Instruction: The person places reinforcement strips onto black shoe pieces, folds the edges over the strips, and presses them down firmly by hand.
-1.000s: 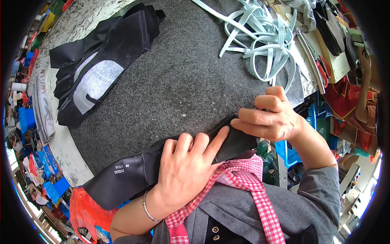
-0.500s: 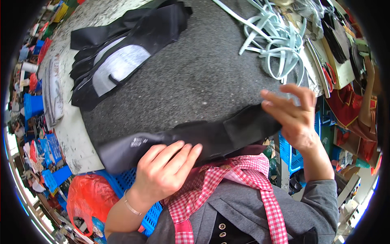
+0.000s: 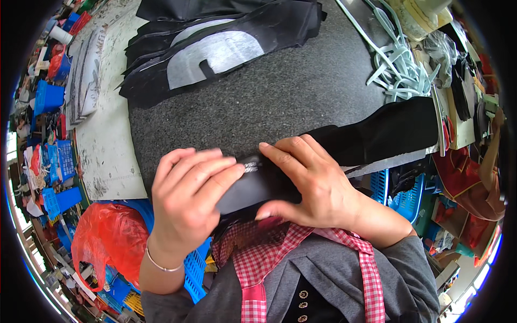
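Observation:
A long black leather-like piece [image 3: 385, 132] lies along the table's near edge, its right end widening out flat. My left hand [image 3: 194, 199] is closed over its left end with the fingers bent across the top; the thumb is hidden. A small pale printed mark on the piece shows beside my left fingertips. My right hand [image 3: 318, 177] lies across the middle of the piece, the fingers stretched toward its far edge and the thumb spread apart at the near edge. Farther back lies a stack of similar black pieces [image 3: 291, 27], the front one with a pale grey arched patch [image 3: 215, 56].
Pale blue strips [image 3: 401, 70] lie tangled at the back right, near a clear plastic bag [image 3: 439, 48]. A red plastic bag [image 3: 110, 237] hangs at the lower left beside the table. A blue basket [image 3: 406, 199] sits below the right table edge. A dark grey mat [image 3: 215, 118] covers the tabletop.
The black piece has shifted right, its right end now reaching the table's right side. My right hand has come left and down onto the piece, close to my left hand.

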Demonstrator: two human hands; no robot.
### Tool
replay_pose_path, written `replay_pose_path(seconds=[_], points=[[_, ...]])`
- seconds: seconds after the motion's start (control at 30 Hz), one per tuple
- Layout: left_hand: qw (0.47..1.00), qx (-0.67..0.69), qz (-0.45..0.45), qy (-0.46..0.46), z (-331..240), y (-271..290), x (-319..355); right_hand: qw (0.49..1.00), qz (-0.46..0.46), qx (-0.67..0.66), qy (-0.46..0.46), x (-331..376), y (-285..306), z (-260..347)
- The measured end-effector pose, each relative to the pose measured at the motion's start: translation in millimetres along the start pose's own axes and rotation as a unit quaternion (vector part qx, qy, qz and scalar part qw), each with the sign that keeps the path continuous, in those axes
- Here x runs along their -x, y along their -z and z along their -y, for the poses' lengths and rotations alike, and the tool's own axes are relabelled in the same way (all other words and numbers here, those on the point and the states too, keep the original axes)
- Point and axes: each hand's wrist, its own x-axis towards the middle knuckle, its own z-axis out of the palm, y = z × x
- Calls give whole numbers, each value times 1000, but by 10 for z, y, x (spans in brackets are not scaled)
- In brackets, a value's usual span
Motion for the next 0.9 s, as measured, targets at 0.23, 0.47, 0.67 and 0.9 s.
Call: replay_pose_path(seconds=[0.23, 0.47, 0.67, 0.9], points=[[980, 80, -168, 67, 0, -289, -168, 999, 18, 29, -19, -131, -5, -74], [988, -113, -105, 6, -120, -431, -3, 984, 7, 170, -48, -329, -127, -120], [993, -90, -60, 55, -135, -489, -67, 982, 1, 184, -44, -307, -139, -110], [989, -92, -85, 72, -123, -538, -12, 982, -11, 185, -32, -280, -157, -110]])
